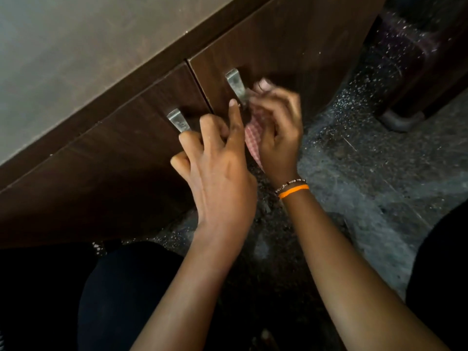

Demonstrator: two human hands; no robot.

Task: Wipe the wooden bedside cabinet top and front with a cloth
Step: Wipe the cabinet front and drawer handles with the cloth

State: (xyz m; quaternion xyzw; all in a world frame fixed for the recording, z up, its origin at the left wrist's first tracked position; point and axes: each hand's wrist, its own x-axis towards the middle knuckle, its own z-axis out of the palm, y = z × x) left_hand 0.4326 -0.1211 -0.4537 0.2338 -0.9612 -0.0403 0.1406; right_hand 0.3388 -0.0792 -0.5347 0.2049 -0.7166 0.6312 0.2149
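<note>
Work is proceeding on the front of the bedside cabinet (121,158), so the task is judged past its start; whether the top is finished cannot be told. The right hand (276,127) is bunching a red-checked cloth (253,134) against the right door handle (236,86), fingers curled around it. The left hand (217,173) is resting half-curled, holding nothing, fingertips touching the door beside the left handle (177,120), cloth just right of it.
</note>
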